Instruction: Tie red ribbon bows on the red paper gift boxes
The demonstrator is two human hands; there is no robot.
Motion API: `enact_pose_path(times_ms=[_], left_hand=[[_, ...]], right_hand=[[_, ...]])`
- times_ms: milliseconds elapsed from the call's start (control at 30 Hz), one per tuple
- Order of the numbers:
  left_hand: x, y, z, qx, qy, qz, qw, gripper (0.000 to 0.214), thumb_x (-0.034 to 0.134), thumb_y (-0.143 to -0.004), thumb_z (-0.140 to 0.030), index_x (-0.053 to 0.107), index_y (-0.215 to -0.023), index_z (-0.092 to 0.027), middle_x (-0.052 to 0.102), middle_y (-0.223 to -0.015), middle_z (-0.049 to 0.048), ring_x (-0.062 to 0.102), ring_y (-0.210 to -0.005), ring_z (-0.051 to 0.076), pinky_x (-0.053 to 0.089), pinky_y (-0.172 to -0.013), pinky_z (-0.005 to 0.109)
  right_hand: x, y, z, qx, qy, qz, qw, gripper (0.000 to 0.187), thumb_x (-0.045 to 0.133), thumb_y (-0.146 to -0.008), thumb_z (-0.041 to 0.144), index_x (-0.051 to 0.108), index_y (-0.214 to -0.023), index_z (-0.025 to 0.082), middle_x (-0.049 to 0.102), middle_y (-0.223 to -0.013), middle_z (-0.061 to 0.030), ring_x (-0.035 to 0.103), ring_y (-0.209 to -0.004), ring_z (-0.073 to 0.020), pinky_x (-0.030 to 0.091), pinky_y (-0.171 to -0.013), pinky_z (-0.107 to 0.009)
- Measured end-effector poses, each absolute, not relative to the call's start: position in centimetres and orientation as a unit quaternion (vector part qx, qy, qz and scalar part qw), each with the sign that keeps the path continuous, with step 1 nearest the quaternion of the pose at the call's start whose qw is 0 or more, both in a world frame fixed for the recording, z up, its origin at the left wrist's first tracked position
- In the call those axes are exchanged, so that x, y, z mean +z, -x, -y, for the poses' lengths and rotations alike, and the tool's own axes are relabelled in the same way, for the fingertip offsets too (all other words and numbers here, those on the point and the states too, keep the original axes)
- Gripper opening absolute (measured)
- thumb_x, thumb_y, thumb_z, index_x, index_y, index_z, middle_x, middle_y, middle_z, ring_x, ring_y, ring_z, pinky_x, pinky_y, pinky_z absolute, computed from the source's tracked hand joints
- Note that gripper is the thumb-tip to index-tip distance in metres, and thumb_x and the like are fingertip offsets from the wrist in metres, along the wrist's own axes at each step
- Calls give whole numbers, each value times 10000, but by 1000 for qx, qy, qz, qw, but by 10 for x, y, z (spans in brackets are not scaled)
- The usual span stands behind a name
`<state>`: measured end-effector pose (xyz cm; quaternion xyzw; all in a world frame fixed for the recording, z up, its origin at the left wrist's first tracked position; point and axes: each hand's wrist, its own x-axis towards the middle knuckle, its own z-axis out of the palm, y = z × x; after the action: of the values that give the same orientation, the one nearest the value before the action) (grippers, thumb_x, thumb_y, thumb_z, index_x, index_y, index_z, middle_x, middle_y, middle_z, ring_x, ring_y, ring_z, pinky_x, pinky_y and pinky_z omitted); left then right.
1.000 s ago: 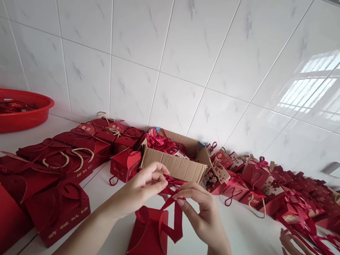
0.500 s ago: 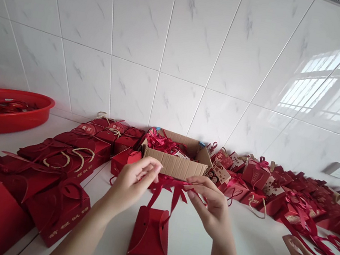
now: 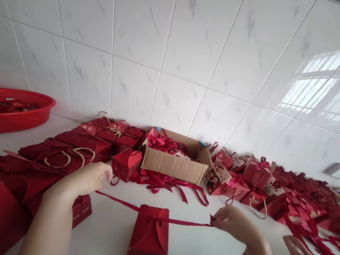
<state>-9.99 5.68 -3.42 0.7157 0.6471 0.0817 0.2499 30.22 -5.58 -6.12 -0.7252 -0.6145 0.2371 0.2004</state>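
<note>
A small red gift box (image 3: 149, 239) with a folded, scalloped top stands upright on the white table in front of me. A dark red ribbon (image 3: 186, 223) is pulled nearly straight across its top. My right hand (image 3: 232, 224), right of the box, pinches one end of the ribbon between closed fingers. Left of the box, my left hand (image 3: 89, 179) has its fingers curled at the ribbon's other end; the grip itself is partly hidden behind the hand. Loose red ribbons (image 3: 160, 182) lie on the table beyond the box.
A cardboard box (image 3: 173, 166) holding ribbons and cards stands by the tiled wall. Red gift boxes (image 3: 126, 163) are stacked at left; more gift boxes (image 3: 256, 174) line the right. A red basin (image 3: 28, 119) sits far left. Another person's hand (image 3: 296, 249) is at far right.
My hands have moved apart, left hand to the left and right hand to the right and lower. The ribbon, which hung in loops above the gift box, is now stretched across its top.
</note>
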Motion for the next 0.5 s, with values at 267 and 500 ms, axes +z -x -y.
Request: enact_pose_path(times_ms=[267, 500], left_hand=[[-26, 65, -43, 26, -791, -567, 229, 222, 606, -666, -390, 628, -851, -271, 625, -1031, 26, 566, -973, 251, 421, -724, 284], [-41, 10, -32, -104, -842, -465, 255, 470, 790, -467, -322, 560, -868, -239, 606, -1010, 13, 572, -873, 233, 397, -614, 264]], right_hand=[[-62, -272, 36, 236, 690, 663, 168, 442, 669, -696, 440, 658, -1101, 263, 626, -1155, -64, 564, -1067, -253, 467, -855, -335], [-66, -210, 18, 344, 584, 736, 13, 341, 731, -608, 537, 658, -682, 213, 677, -766, -25, 609, -719, -201, 398, -541, -260]])
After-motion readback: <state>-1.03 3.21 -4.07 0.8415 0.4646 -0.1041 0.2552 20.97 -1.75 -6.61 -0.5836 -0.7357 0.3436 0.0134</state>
